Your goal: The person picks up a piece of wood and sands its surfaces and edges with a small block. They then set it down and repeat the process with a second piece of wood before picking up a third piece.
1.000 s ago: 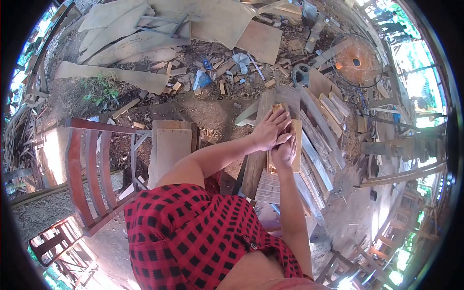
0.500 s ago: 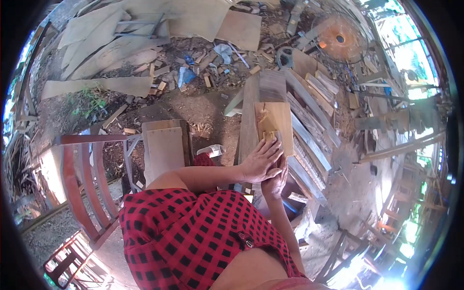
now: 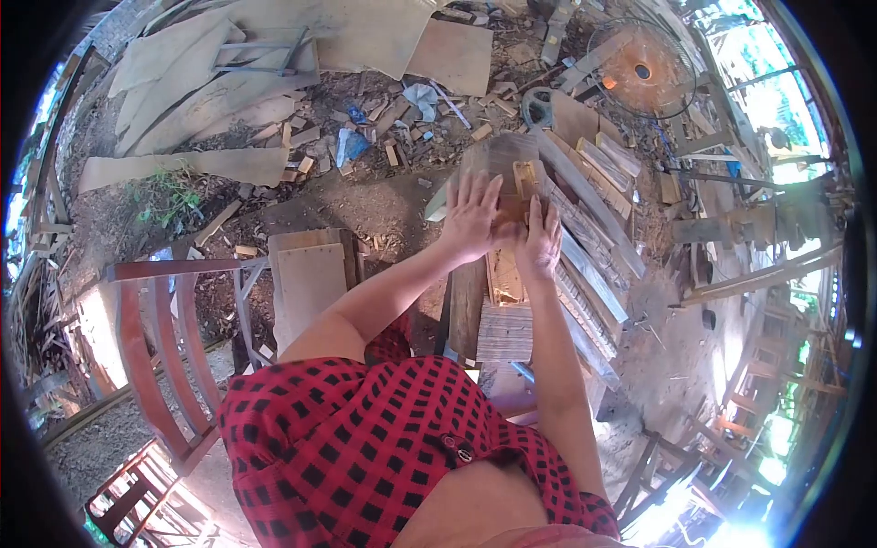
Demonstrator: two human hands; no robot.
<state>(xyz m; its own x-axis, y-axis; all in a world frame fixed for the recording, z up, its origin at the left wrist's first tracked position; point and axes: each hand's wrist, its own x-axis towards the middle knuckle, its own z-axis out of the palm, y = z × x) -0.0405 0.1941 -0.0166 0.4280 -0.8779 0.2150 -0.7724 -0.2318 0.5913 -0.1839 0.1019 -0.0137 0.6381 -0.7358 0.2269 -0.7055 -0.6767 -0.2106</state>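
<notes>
A light wooden piece (image 3: 505, 277) with a recess at its far end lies lengthwise on a wooden bench (image 3: 468, 301). My left hand (image 3: 470, 217) is over its left side, palm down and fingers spread, with the thumb side reaching across the wood. Along the right edge is my right hand (image 3: 540, 239), its fingers stretched out away from me and lying against the piece. Between them the hands hide the middle of the wood, and they are slightly blurred. A ridged wooden block (image 3: 504, 331) shows at the near end.
Stacked planks (image 3: 585, 251) lean close on the bench's right. A red wooden chair back (image 3: 164, 352) stands at left, near a flat-topped wooden box (image 3: 312, 281). Wood scraps and blue plastic (image 3: 352, 146) litter the ground ahead. A round fan guard (image 3: 642, 70) is at the far right.
My hands were stacked together at the near end of a flat wooden piece. They have separated and moved forward to its two sides; the wood now shows a recessed face.
</notes>
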